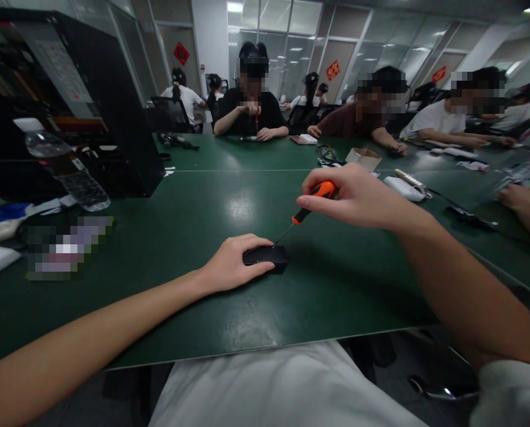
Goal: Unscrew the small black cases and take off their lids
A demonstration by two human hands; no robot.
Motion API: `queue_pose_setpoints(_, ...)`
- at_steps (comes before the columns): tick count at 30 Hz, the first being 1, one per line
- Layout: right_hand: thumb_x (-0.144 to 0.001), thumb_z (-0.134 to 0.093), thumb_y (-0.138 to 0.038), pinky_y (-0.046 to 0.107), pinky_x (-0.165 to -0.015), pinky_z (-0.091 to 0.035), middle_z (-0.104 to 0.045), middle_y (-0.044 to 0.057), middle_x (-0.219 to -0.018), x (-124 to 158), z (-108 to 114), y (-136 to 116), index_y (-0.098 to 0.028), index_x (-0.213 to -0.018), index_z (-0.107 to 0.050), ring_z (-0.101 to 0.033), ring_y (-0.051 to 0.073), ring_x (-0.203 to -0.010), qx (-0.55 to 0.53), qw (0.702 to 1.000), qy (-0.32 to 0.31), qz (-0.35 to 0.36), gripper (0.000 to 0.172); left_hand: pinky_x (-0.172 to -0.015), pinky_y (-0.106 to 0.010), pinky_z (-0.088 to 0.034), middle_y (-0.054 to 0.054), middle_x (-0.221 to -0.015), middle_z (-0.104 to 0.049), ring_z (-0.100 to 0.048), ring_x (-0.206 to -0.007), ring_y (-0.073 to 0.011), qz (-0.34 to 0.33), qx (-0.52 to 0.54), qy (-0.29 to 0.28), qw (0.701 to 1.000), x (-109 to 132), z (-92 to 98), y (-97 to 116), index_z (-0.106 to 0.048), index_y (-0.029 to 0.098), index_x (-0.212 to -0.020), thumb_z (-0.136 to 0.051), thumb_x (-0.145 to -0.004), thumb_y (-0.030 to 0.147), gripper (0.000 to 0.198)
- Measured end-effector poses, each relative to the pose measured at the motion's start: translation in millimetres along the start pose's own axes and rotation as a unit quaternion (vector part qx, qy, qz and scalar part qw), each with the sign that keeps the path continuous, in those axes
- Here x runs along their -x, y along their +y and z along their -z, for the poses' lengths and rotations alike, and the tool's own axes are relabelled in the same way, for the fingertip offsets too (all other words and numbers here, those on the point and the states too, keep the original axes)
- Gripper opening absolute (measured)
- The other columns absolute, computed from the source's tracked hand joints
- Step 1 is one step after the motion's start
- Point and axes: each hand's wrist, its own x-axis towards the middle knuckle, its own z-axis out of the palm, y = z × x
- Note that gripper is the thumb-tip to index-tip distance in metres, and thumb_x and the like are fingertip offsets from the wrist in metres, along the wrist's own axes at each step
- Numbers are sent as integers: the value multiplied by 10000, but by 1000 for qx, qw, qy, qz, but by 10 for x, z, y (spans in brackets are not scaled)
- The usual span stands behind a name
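Left forearm (109, 320) extended, left hand (229, 262) low and cupped, right hand (356, 194) higher in a curled grip

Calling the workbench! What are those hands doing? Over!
Left hand gripping black box. Right hand holding orange-and-black screwdriver, tip at box's far edge. Nothing visibly blocking.

A bare lane crosses the bench (203, 201) beyond the black box (280, 258). The slanting screwdriver (322, 191) and right grip (356, 194) obstruct its right side; the computer case (114, 101) and bottle (64, 161) block the far left.
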Motion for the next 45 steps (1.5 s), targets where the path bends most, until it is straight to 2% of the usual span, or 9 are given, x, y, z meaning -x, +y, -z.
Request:
queue_pose_setpoints(4, -926, -579, -552, 240, -565, -269, -511, -47, -575, -230, 109, -223, -181, -809, -691, -414, 72, -514, 49, 995, -63, 59, 405, -898, -339, -520, -57, -1122, -748, -698, -996, -223, 6, 1, -5, 1000, -7, 7, 13, -710, 188, -1172, -756, -871, 327, 335)
queue_pose_setpoints(8, -946, -569, -502, 257, -558, -258, -525, -49, -556, -341, 107, -332, -158, -840, -700, -402, 73, -504, 52, 993, -67, 81, 384, -929, -340, -514, -59, -1155, -742, -694, -1038, -223, 17, 8, -10, 1000, -6, 12, 22, -704, 179, -1183, -755, -873, 327, 348)
queue_pose_setpoints(22, -939, -569, -464, 273, -609, -299, -630, -25, -651, -359, -5, -271, -172, -841, -690, -475, 104, -577, 38, 990, -109, 85, 332, -933, -332, -505, -62, -1163, -732, -687, -1049, -222, 10, 5, -21, 1000, 2, 30, 11, -687, 176, -1208, -732, -892, 335, 357)
queue_pose_setpoints(28, -881, -603, -284, 260, -643, -375, -724, 14, -853, -312, 130, -204, -187, -1046, -688, -598, 140, -696, 59, 978, -159, 123, 209, -947, -338, -502, -63, -1176, -733, -687, -1055, -228, 11, 5, -19, 1000, 2, 23, -7, -691, 185, -1211, -735, -888, 353, 367)
queue_pose_setpoints(31, -849, -632, -247, 260, -674, -410, -734, 27, -913, -281, 205, -176, -202, -995, -714, -639, 161, -778, 80, 969, -185, 143, 174, -940, -335, -503, -63, -1171, -735, -690, -1046, -227, 14, 3, -22, 1000, -2, 27, -6, -691, 186, -1211, -739, -884, 352, 370)
queue_pose_setpoints(35, -893, -621, -303, 266, -653, -422, -726, 30, -849, -272, 211, -182, -198, -945, -724, -642, 161, -731, 80, 968, -195, 134, 156, -919, -333, -510, -61, -1155, -739, -693, -1027, -225, 14, -1, -23, 1000, -2, 33, -2, -689, 191, -1211, -740, -884, 359, 372)
queue_pose_setpoints(40, -890, -594, -231, 293, -783, -470, -722, 55, -1103, -266, 178, -252, -207, -1057, -709, -666, 190, -941, 54, 962, -183, 197, 205, -925, -335, -510, -60, -1161, -736, -691, -1036, -226, 12, -5, -24, 1000, 2, 35, -14, -684, 189, -1210, -737, -886, 364, 372)
queue_pose_setpoints(45, -922, -600, -289, 275, -724, -465, -740, 34, -941, -257, 160, -293, -200, -1023, -725, -673, 170, -824, 73, 967, -171, 174, 183, -943, -346, -511, -59, -1175, -736, -689, -1057, -231, 15, -6, -25, 1000, 0, 30, -13, -683, 196, -1212, -734, -886, 369, 372)
